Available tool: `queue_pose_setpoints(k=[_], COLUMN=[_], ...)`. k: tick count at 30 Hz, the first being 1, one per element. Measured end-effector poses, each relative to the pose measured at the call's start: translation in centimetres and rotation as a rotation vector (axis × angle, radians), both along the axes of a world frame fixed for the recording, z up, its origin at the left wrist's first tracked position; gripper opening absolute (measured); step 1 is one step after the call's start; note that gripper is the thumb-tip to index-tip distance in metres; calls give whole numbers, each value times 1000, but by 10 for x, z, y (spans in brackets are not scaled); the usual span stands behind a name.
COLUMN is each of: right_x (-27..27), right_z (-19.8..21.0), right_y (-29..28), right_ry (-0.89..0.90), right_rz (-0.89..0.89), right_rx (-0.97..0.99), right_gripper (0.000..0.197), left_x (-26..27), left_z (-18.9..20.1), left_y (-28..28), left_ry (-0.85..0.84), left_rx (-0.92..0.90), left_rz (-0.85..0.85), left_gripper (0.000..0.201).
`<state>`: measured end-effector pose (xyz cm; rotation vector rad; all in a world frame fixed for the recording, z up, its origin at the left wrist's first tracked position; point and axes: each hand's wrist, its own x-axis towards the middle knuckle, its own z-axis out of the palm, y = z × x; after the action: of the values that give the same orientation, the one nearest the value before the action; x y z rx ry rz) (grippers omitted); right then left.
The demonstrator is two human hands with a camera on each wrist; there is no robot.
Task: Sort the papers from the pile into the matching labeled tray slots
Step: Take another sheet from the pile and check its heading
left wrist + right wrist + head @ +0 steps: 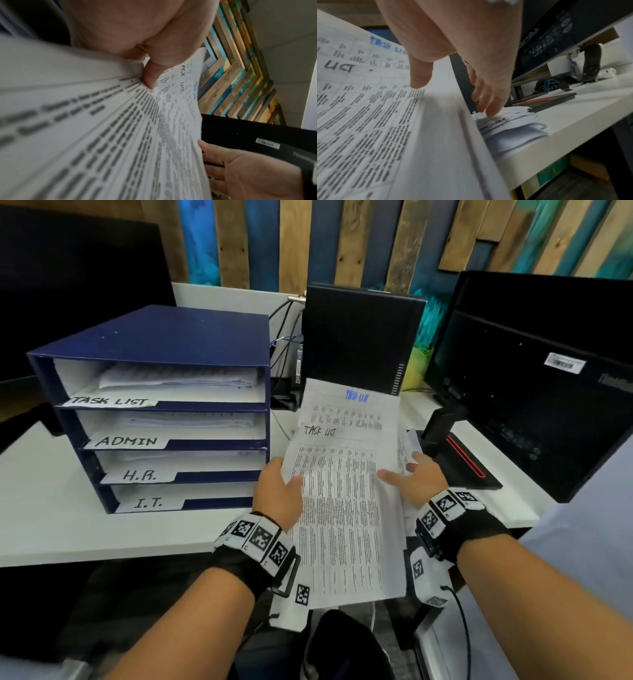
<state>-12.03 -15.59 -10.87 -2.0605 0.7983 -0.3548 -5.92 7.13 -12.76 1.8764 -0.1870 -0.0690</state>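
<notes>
A printed sheet hand-marked "TASK LIST" (pixel 342 508) is held up over the desk's front edge, with a second sheet headed in blue (pixel 356 397) behind it. My left hand (pixel 291 486) pinches their left edge, thumb (pixel 150 77) on top and fingers hidden underneath. My right hand (pixel 411 474) is at the right edge, fingers straight; its fingertips (pixel 489 112) reach down to the paper pile (pixel 513 121) on the desk. To the left stands the blue tray stack (pixel 154 337), its slots labeled TASK LIST (pixel 113 401), ADMIN (pixel 126 441), H.R. (pixel 140 475) and I.T. (pixel 148 503).
A black computer tower (pixel 359 337) stands behind the papers, with cables (pixel 284 344) beside it. On the right, a black monitor (pixel 531 371) rests on a red-striped base (pixel 462 460). Another dark screen (pixel 68 285) is at the far left. The white desk (pixel 102 529) ends just before my wrists.
</notes>
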Motion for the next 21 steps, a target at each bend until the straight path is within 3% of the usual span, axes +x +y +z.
queue_pose_setpoints(k=[4, 8, 10, 12, 16, 21], right_x=[-11, -22, -29, -39, -60, -69], right_z=[7, 1, -1, -4, -9, -22], right_y=[-2, 2, 6, 14, 41, 75], right_ry=[-200, -244, -252, -289, -328, -303], right_rz=[-28, 61, 94, 130, 180, 234], right_rx=[100, 64, 72, 130, 262, 343], right_gripper=[64, 26, 15, 13, 19, 36], left_x=[-8, -13, -16, -19, -29, -40], left_z=[6, 5, 4, 0, -8, -17], left_y=[9, 20, 25, 33, 57, 93], left_ry=[-16, 24, 46, 22, -18, 5], left_rx=[-47, -72, -74, -76, -60, -15], left_rz=[-56, -19, 16, 47, 20, 67], left_gripper=[24, 17, 36, 43, 18, 35])
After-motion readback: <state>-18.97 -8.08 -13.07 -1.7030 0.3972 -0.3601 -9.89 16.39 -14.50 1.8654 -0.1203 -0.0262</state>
